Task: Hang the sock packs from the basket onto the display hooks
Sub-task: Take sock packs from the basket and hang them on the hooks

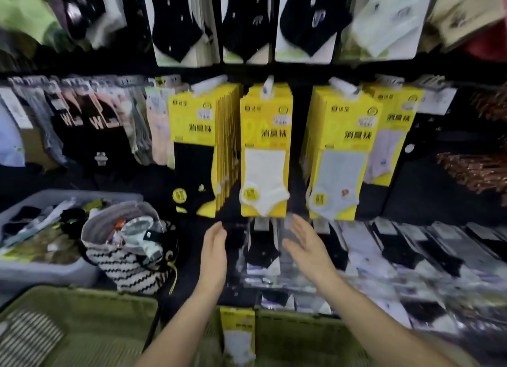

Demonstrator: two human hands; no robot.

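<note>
A yellow cardboard sock pack holding a white sock [238, 339] stands upright in the olive-green plastic basket [297, 339] at the bottom of the view, between the two forearms. It is the only pack I can make out there, and the frame cuts off the basket's floor.

Above it, the left hand [215, 247] and the right hand [304, 242] are raised with a gap between them and palms turned toward each other. The fingers [299, 225] are straight and relaxed, and neither hand holds anything.

Both hands hover just below the middle row of yellow packs with white socks [264, 158], which hangs from a white-tipped display hook [268, 84]. The matching rows beside it, black socks [193, 152] on the left and pale grey socks [338, 161] on the right, also look well filled.

Judging by this, most of the hanging is done. At least the one white-sock pack in the basket remains, and it would belong on the middle hook.

Further out, clear-wrapped socks [384, 252] lie in overlapping rows on the dark shelf to the right. To the left are a black-and-white zigzag fabric bag [131, 269] and a grey plastic bin [41, 274] of mixed socks.
</note>
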